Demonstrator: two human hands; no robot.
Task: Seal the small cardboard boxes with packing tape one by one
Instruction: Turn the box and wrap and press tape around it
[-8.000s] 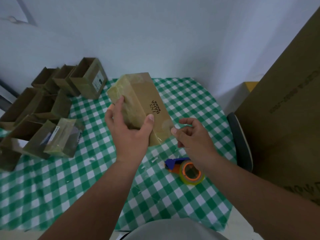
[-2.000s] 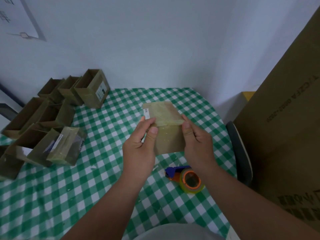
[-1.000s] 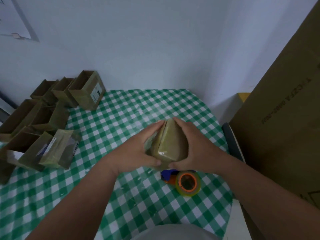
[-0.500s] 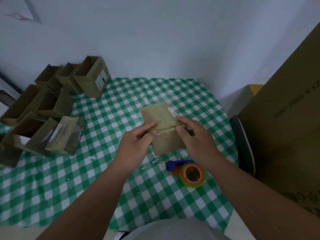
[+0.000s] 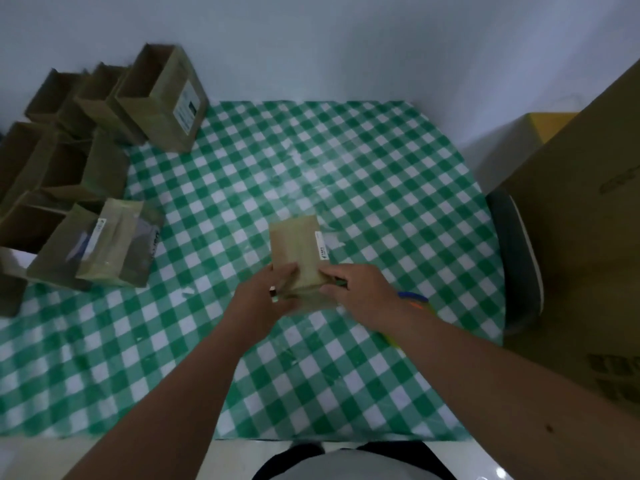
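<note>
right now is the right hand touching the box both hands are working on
Touching. The head view shows the right hand with its fingers lying against the near right side of the small box, no gap visible, while the left hand holds the other side.

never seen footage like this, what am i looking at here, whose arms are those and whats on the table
The one view comes from a camera worn on a person's head, looking down, so the two bare arms are the wearer's own. The left hand and right hand hold a small cardboard box over a table with a green checked cloth. At the left stand open boxes and a taped box. A tape dispenser peeks out behind the right wrist. A big carton stands at the right.
</note>
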